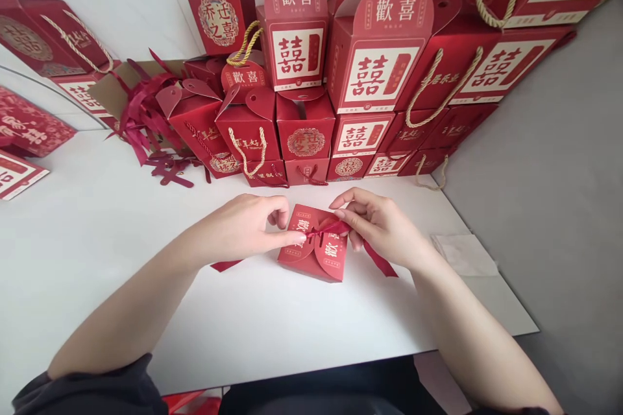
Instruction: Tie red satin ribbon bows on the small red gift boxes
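Note:
A small red gift box with white lettering and rounded interlocking flaps lies on the table in front of me. A dark red ribbon runs through the slots in the middle of its top. My right hand pinches the ribbon between thumb and fingers over the box's right side. My left hand is at the box's left side, fingers curled and thumb pressed on the ribbon by the slots. One ribbon tail sticks out below the left hand, the other hangs below the right; the left fingertips are partly hidden.
Several red gift boxes with rope handles are stacked along the back of the white table. Loose ribbons spill from an open carton at back left. A white tissue-like packet lies at right by a grey wall.

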`<state>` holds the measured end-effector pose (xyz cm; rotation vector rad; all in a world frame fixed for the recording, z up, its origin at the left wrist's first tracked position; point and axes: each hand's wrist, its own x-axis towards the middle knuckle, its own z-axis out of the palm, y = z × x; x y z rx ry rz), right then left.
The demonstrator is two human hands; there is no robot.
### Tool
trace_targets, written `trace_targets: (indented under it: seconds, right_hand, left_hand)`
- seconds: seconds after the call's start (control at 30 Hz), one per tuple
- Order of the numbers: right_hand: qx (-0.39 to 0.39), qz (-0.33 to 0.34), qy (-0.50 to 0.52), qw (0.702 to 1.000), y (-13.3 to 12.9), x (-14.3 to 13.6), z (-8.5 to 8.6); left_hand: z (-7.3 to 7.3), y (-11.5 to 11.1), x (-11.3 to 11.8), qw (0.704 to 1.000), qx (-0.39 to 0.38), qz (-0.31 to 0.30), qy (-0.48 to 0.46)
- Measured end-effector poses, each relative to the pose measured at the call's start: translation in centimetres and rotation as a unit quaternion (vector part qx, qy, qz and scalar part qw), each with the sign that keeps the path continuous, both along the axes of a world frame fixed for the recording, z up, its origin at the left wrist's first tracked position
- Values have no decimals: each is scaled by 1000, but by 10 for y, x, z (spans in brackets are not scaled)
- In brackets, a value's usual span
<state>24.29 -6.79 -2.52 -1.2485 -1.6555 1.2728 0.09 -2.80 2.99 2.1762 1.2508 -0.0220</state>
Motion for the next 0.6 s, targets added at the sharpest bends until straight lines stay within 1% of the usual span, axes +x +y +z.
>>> trace_targets:
  seconds: [0.07, 0.17, 0.23, 0.3, 0.37, 0.47, 0.53, 0.6]
  right_hand:
    - [-10, 3, -7, 1000, 0, 1, 2]
    - [21, 17, -60, 998, -2, 4, 5]
    - [28, 13, -88, 996, -3, 4, 6]
    - [-2, 15, -67, 998, -3, 5, 5]
    - [-56, 36, -11, 998, -1, 7, 4]
    - [-134, 73, 48, 987, 3, 14, 5]
    - [-157, 98, 49, 981, 5, 20, 7]
    - [-149, 120, 24, 981, 6, 27, 10]
  left_hand:
    - [0, 4, -4, 998, -68, -2, 5]
    - [-5, 14, -6, 983, -182, -17, -21]
    - [-9, 21, -7, 973, -230, -24, -26]
    - [-11, 26, -7, 965, -256, -30, -40]
    - [-12, 30, -7, 961, -268, -34, -63]
    - [-11, 33, -8, 956, -278, -51, -78]
    - [-10, 33, -9, 953, -286, -66, -78]
    - [-8, 34, -10, 951, -288, -79, -79]
